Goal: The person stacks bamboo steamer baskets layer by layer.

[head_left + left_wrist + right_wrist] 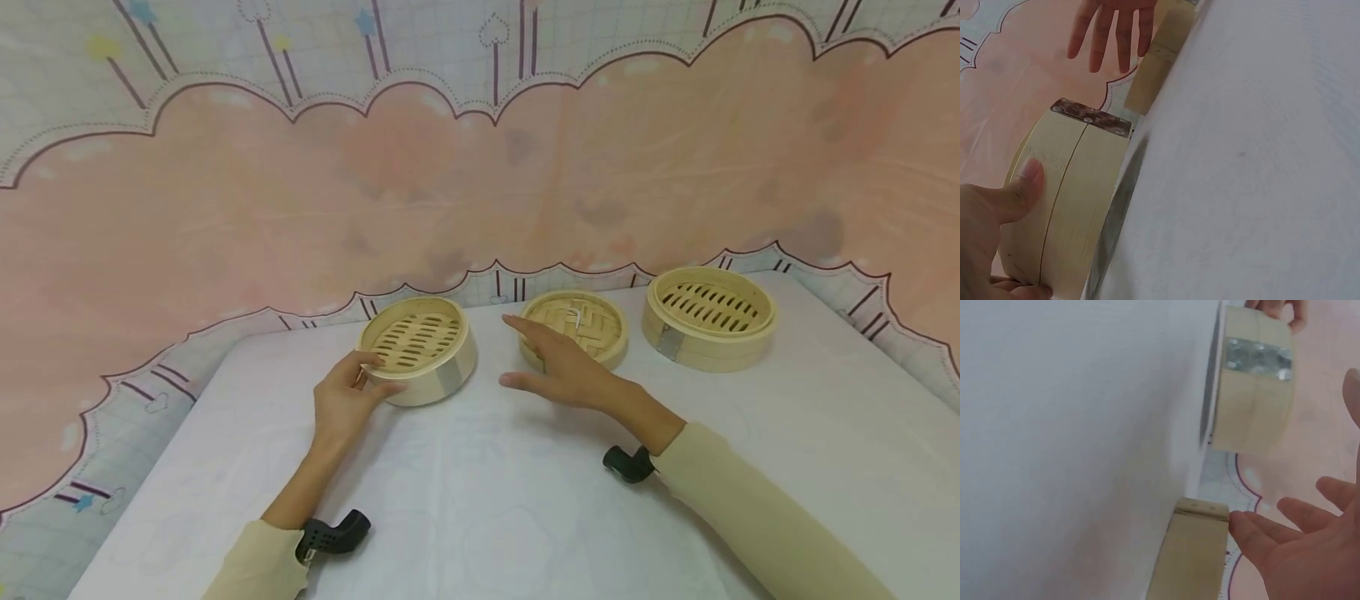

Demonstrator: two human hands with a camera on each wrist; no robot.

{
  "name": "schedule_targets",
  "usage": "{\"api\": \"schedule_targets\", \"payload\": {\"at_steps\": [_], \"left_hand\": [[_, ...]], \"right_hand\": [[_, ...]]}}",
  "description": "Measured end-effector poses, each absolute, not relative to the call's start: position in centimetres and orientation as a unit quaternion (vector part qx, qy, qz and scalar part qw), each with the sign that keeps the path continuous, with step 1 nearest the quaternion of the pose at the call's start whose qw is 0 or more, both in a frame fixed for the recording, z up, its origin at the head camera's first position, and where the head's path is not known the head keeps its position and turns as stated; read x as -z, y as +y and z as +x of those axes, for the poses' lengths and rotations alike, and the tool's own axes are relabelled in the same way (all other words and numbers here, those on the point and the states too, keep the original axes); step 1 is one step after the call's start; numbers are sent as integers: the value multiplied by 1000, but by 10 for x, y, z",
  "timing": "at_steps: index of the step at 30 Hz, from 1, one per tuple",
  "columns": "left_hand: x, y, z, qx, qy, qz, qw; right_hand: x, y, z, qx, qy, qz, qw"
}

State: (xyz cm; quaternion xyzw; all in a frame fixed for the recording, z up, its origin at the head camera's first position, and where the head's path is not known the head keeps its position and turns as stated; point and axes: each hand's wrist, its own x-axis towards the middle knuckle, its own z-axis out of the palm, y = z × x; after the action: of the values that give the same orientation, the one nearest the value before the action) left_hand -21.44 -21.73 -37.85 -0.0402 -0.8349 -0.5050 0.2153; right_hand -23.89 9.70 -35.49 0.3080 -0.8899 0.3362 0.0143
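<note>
My left hand grips the near left rim of a round bamboo steamer basket with a slatted floor and a metal strip on its side. In the left wrist view the thumb presses the basket's outer wall. A dark shadow runs along its underside; whether it touches the table, I cannot tell. My right hand holds nothing; its fingers stretch leftward, thumb apart, in front of a woven bamboo lid with a small pale loop on top. In the right wrist view the fingertips are close to the lid's edge; contact is unclear.
Another slatted steamer basket stands at the right of the white table, just beyond the lid. A patterned cloth hangs behind the table. A black device sits on the left wrist, and a similar device on the right.
</note>
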Motion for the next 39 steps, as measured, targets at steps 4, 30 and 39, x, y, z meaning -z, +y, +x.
{"api": "schedule_targets", "payload": {"at_steps": [4, 30, 39], "left_hand": [[374, -220, -212, 515, -830, -61, 205], [364, -209, -192, 548, -802, -190, 141], [361, -211, -186, 552, -803, -192, 116]], "right_hand": [[356, 94, -243, -361, -879, 311, 12], [359, 96, -252, -430, -831, 352, 30], [355, 98, -240, -434, -821, 369, 36]]}}
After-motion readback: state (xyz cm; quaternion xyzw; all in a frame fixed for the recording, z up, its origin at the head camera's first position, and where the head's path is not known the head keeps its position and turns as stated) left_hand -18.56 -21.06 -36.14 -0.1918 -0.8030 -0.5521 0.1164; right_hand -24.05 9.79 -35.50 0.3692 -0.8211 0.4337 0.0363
